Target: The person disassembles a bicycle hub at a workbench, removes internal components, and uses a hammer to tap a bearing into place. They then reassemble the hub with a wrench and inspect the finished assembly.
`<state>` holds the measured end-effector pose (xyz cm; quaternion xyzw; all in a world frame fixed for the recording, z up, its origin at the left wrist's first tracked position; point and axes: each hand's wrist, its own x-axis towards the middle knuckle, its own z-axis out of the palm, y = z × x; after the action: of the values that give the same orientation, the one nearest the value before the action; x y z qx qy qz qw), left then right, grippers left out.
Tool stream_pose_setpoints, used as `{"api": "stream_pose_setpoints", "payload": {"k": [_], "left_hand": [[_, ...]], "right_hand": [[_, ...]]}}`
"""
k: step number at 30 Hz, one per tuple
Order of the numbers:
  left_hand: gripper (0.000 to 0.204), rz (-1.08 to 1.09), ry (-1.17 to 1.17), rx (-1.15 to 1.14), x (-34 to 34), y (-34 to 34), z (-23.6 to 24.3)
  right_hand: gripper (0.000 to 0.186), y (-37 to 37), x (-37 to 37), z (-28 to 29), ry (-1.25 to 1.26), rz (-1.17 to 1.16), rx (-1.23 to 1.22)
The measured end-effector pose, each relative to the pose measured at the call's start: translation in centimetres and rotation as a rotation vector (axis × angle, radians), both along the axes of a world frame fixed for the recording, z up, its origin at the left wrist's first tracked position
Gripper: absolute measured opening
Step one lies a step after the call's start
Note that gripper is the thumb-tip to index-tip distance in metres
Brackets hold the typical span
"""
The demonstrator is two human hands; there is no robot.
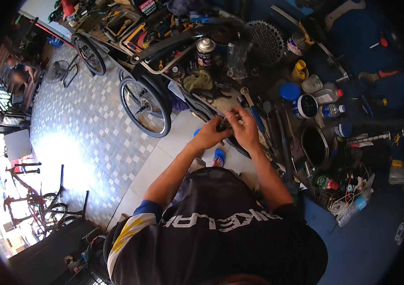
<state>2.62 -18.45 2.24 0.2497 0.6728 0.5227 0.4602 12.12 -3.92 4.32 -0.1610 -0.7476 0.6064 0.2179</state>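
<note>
Close together at the near edge of the cluttered workbench, my left hand (209, 135) and my right hand (243, 127) work on a small dark part (221, 125) between their fingertips. Its kind is too small to tell. The left fingers curl around it from one side, while the right thumb and fingers pinch at it from above. Just beyond the right hand lie a wrench (245, 93) and a blue-handled tool (257, 116). A crumpled olive cloth (199, 81) rests past the left hand, near a spray can (205, 51).
On the bench stand a large chainring or cassette (265, 42), an open white tub (305, 106), a yellow bottle (299, 70) and an oval dark container (314, 145). Bicycle wheels (145, 107) stand left of the bench. Further left are a fan (57, 72), a bicycle frame (33, 197) and a seated person.
</note>
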Motion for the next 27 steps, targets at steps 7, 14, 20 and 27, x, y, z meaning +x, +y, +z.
{"api": "stream_pose_setpoints", "payload": {"k": [7, 14, 20, 27], "left_hand": [[0.030, 0.468, -0.710, 0.308, -1.1, -3.4, -1.3], [0.038, 0.635, -0.835, 0.471, -4.6, -6.0, -2.2], [0.038, 0.650, -0.925, 0.377, -7.2, -8.3, -1.0], [0.043, 0.523, -0.973, 0.488, -11.3, -11.2, -1.0]], "right_hand": [[0.031, 5.8, 2.3, 0.4, 0.068, -0.167, -0.394], [0.029, 8.5, 4.2, -1.3, -0.189, -0.284, 0.056], [0.048, 5.9, 0.0, -2.8, -0.563, -0.345, 0.652], [0.052, 3.3, -4.7, -3.5, -0.844, -0.387, 0.737]]}}
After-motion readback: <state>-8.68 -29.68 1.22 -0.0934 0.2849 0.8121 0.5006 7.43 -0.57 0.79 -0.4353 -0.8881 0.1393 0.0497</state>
